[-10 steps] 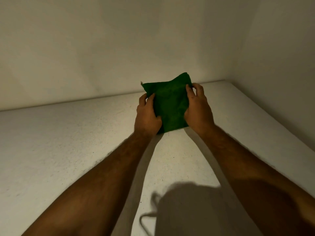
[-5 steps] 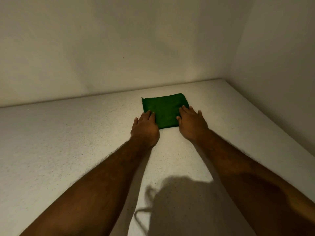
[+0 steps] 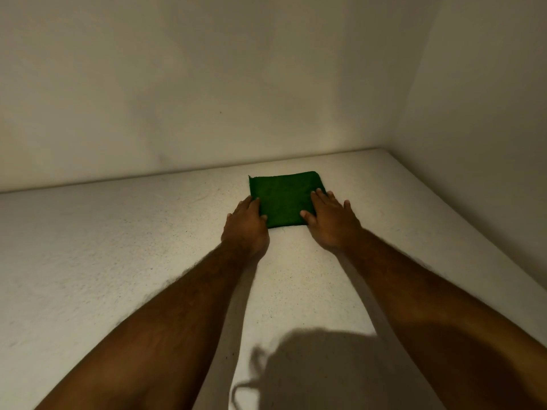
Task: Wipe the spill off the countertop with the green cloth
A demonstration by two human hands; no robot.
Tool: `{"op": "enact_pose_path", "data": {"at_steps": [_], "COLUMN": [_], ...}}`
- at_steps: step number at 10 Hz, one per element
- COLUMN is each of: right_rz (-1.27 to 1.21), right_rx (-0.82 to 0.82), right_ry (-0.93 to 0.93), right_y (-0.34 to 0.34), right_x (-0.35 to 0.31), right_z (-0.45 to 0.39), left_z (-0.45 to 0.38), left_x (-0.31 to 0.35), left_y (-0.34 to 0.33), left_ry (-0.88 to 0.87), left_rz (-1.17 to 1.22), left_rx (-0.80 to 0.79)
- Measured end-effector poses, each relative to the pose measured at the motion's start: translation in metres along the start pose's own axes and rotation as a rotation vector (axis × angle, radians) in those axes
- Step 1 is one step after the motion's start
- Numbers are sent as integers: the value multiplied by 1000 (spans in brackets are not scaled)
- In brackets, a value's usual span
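Observation:
A folded green cloth (image 3: 282, 196) lies flat on the pale speckled countertop (image 3: 118, 247), towards the back near the wall. My left hand (image 3: 245, 226) rests palm down at the cloth's near left corner, fingertips touching its left edge. My right hand (image 3: 330, 220) lies flat over the cloth's near right corner, fingers spread. Neither hand grips the cloth. No spill shows on the counter.
A plain wall runs along the back of the counter and a second wall (image 3: 488, 143) closes it on the right, forming a corner at the far right. My head's shadow (image 3: 310, 368) falls on the counter's near part.
One second ago both hands held the cloth up off the counter. It was laid flat, and since then my hands have loosened and spread along its near corners.

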State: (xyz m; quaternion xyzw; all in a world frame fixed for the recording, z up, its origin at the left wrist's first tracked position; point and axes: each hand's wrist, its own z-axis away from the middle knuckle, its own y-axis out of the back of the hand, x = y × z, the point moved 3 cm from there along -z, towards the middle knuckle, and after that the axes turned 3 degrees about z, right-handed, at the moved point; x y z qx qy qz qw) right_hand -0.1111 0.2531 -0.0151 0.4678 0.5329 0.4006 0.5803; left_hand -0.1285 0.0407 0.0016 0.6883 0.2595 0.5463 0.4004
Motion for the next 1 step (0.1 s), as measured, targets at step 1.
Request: {"op": "enact_pose_path", "data": {"at_steps": [1], "right_rz": [-43], "right_rx": [100], "right_ry": [39], "right_y": [8], "right_x": [-5], "right_z": [9], "left_z": [15], "left_x": [-10], "left_y": [16], "left_ry": [-3], "left_rz": [11], "left_rx": [81]}}
